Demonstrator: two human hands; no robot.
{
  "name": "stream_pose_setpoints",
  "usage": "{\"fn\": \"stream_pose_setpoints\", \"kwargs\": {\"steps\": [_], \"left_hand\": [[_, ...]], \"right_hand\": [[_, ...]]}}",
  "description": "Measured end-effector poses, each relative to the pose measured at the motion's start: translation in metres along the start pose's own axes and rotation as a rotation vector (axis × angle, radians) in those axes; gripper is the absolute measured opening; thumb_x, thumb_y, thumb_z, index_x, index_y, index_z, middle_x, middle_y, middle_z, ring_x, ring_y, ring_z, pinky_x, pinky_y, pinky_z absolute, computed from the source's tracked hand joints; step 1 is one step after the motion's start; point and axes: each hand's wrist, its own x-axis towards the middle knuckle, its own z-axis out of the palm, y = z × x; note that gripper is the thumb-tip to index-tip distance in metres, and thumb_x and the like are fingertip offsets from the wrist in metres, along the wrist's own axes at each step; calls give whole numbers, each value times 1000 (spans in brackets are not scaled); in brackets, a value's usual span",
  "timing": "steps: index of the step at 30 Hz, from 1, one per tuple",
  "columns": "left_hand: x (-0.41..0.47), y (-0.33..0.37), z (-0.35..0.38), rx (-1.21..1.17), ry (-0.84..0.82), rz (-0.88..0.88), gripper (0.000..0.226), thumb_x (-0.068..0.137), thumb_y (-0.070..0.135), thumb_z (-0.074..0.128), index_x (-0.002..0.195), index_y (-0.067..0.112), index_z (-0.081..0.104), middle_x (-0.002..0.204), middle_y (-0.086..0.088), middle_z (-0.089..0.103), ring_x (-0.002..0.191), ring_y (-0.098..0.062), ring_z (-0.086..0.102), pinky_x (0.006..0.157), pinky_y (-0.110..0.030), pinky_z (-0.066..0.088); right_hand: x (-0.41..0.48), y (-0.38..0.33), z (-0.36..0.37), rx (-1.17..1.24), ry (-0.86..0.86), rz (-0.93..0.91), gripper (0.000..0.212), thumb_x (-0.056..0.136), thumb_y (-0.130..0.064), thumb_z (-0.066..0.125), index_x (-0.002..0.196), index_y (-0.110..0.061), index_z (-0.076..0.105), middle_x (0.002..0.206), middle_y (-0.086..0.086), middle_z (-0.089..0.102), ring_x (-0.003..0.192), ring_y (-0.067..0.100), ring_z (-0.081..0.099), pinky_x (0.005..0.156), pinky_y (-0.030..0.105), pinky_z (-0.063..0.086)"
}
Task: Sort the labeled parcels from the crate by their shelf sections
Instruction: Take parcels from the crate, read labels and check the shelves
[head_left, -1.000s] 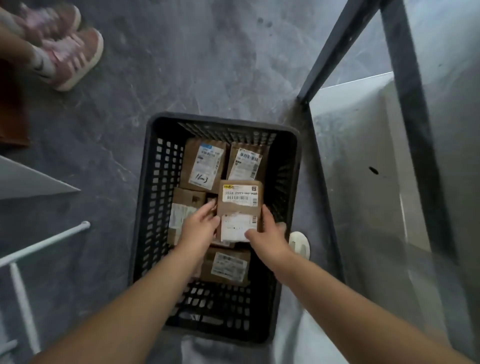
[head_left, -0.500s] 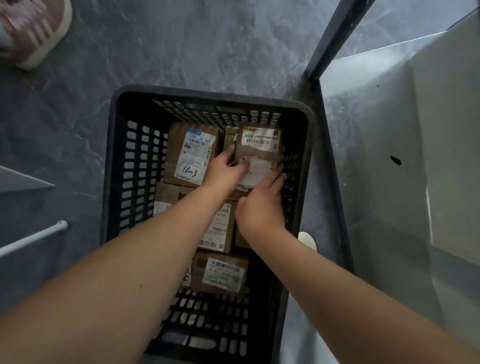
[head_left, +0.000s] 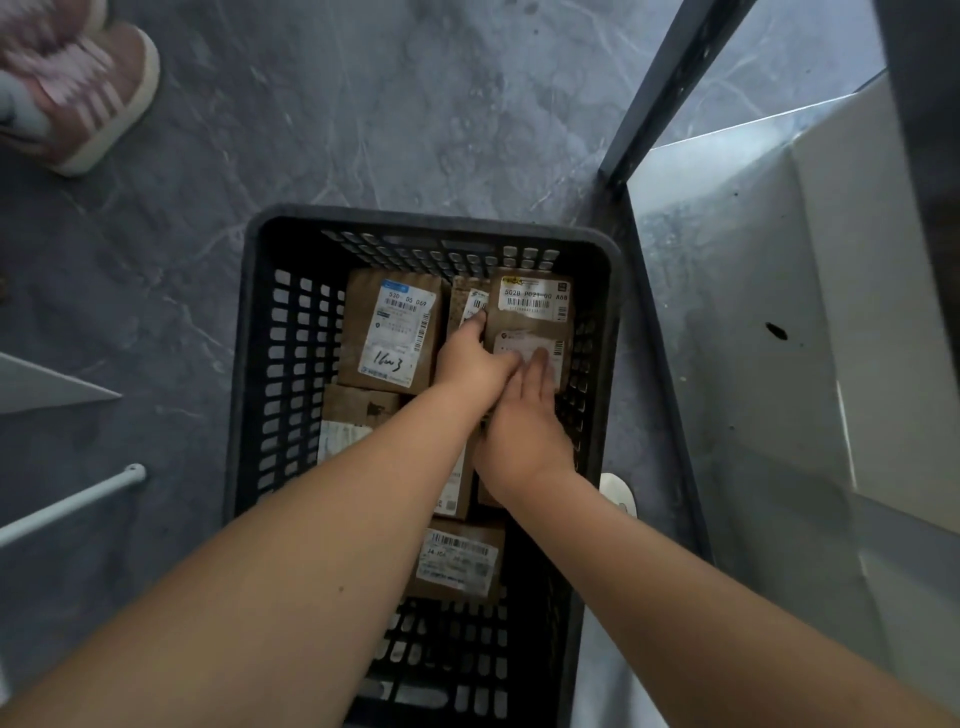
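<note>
i see the grey stone floor (head_left: 363, 114) lying wide open ahead of the crate (head_left: 244, 364) and to its left. only a pink shoe (head_left: 88, 93) in the far left corner and a white rod (head_left: 72, 499) low on the left are there, both well apart from the crate. on the right the room is tight. the dark upright of the metal shelf (head_left: 670, 98) stands just beside the crate's far right corner, and the shelf's pale bottom board runs along the crate's right wall.

the black slotted crate sits on the floor, its near end bare mesh and its far half filled with brown parcels. the parcel marked 502b (head_left: 535, 306) is in the far right corner, close to the far and right walls, overlapping a thin parcel (head_left: 470, 304) on its left. i cannot tell whether it is lifted or resting. left of those lies the handwritten parcel (head_left: 392, 332). a part-hidden parcel (head_left: 358, 410) lies beside my left forearm, and the nearest parcel (head_left: 457, 564) lies in the middle.

my left hand (head_left: 467, 361) is grasping the left edge of the parcel marked 502b, with fingers curled into the gap beside the thin parcel. my right hand (head_left: 524, 421) is released, its fingers straight and flat on that parcel's near end, touching the left hand.
</note>
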Motion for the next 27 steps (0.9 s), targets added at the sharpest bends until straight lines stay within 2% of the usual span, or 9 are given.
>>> {"fn": "stream_pose_setpoints", "kwargs": {"steps": [5,8,9,12,15,18,24,27], "left_hand": [[-11,-3,-8,15,-17,25,65,92,17,64,150,19,35,145,-4,50,127,-19,51,88,-20,38],[-25,-7,-18,59,13,27,52,98,18,53,149,17,38,145,-5,49,107,-11,53,78,-11,37],[-31,-7,-22,79,22,29,49,100,20,48,149,17,38,145,-5,49,105,-9,50,76,-12,38],[-57,-3,-34,227,-6,112,46,104,25,39,149,19,38,148,-4,47,128,-17,48,102,-26,40],[-90,16,-49,431,-51,274,48,105,25,36,152,18,31,157,-2,35,145,-17,30,116,-31,26],[-121,50,-76,489,-20,422,51,106,24,34,155,18,23,163,1,20,151,-11,9,120,-30,11],[-200,140,-161,572,234,644,56,106,26,26,157,15,5,165,-1,2,151,-11,-4,124,-33,-3],[-261,197,-212,647,356,812,60,106,27,27,157,15,-2,165,0,-6,151,-10,-10,123,-34,-6]], "right_hand": [[-1,9,-4,56,-63,-22,90,94,-14,53,153,-9,-15,157,7,-33,147,21,-24,122,45,15],[-7,13,-17,66,-36,-33,84,96,-14,50,155,-9,-10,160,7,-25,149,20,-18,123,44,11],[-11,12,-21,49,0,-43,81,96,-15,49,155,-9,-7,161,8,-21,149,20,-15,123,42,10],[-28,2,-37,10,90,-77,78,96,-16,48,156,-10,-2,162,8,-16,150,21,-9,121,36,7],[-49,-14,-63,8,156,-94,77,98,-19,45,156,-9,-5,163,8,-16,150,20,-12,123,36,3],[-73,-35,-99,-37,259,-88,73,101,-23,40,155,-8,-7,162,8,-17,149,20,-16,123,37,1],[-156,-103,-192,-108,539,-138,73,100,-26,37,155,-10,-9,162,7,-17,149,19,-17,123,40,-1],[-219,-148,-254,-160,696,-158,72,101,-30,34,154,-9,-12,162,7,-19,148,19,-18,122,39,-5]]}}
